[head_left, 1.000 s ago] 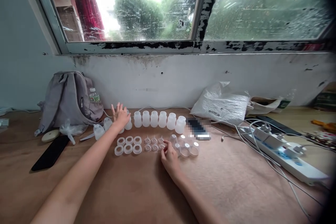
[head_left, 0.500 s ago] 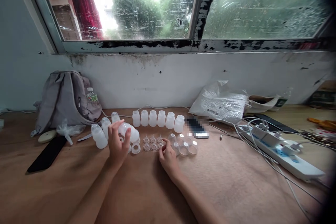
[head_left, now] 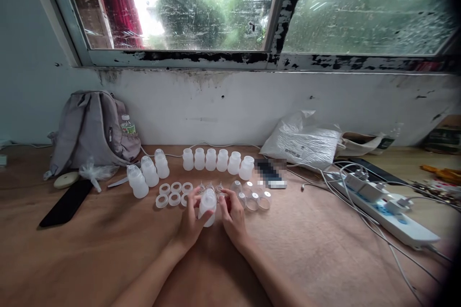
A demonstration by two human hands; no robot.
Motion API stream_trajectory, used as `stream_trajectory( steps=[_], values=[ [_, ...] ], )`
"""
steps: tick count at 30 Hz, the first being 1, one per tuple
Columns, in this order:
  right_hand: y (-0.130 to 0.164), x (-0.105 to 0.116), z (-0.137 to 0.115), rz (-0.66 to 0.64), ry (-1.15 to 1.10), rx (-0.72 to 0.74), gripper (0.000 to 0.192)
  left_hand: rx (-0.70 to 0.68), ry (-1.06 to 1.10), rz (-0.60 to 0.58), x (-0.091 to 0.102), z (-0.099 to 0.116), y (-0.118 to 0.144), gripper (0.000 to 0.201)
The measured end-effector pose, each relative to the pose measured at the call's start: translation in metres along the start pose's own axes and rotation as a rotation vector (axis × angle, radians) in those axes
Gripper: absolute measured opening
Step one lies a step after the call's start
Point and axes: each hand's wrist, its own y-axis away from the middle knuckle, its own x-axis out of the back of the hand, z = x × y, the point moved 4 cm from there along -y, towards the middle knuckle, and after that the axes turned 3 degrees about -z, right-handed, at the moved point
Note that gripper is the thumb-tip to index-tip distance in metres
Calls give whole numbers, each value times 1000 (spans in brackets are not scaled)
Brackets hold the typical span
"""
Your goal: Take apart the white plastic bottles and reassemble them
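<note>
A frosted white baby bottle (head_left: 208,208) stands upright in my left hand (head_left: 191,218), my thumb across its front and my fingers around its left side. Just right of the bottle is my right hand (head_left: 233,216), its fingers curled and thumb close to the index finger; anything between them is too small to make out. Behind both hands lie several clear bottle nipples (head_left: 219,187), partly hidden. White screw rings (head_left: 175,198) lie in rows to the left, some covered by my left hand. Clear dome caps (head_left: 264,200) sit to the right of my right hand.
Open frosted bottles (head_left: 211,159) line up at the back, and three capped bottles (head_left: 149,171) stand at left. A backpack (head_left: 91,129), black phone (head_left: 66,204), silver plastic bag (head_left: 300,141) and power strip (head_left: 389,206) with cables surround the work area.
My left hand has brought the bottle from above the rings rightward and toward me, turning it from tilted to upright. My right hand now sits beside it, its fingers still curled.
</note>
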Motion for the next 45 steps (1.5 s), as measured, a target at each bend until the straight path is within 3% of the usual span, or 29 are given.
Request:
stream_trajectory(
  steps=[3,5,9,14,18,23,30,33,37,41,43,45],
  values=[
    [6,5,-14,-57,-105,109,26,59,-88,-182,-11,-2,1,46],
    [9,6,-21,-91,-155,151,26,42,-138,-204,-13,0,2,41],
    [11,5,-27,-159,-337,47,27,45,-116,-258,-14,10,6,29],
    [6,6,-29,-193,-668,-173,19,177,129,-352,-18,18,11,23],
    [3,9,-29,-174,-792,-216,21,340,446,-419,-24,11,12,29],
    [6,4,-24,-142,-825,-268,27,523,656,-456,-25,5,14,38],
    [16,-1,-15,32,-828,-284,35,632,824,-597,-28,-2,14,48],
    [8,8,-8,161,-835,-234,34,678,833,-706,-27,-4,18,51],
    [-11,43,8,500,-689,-158,33,668,811,-845,-25,2,24,49],
    [-27,86,25,724,-323,-74,45,671,791,-852,-24,6,25,47],
    [-32,106,41,783,-127,-155,46,692,778,-844,-23,5,25,47],
    [-34,123,63,813,-15,-326,46,699,773,-847,-23,5,26,48]
  ],
)
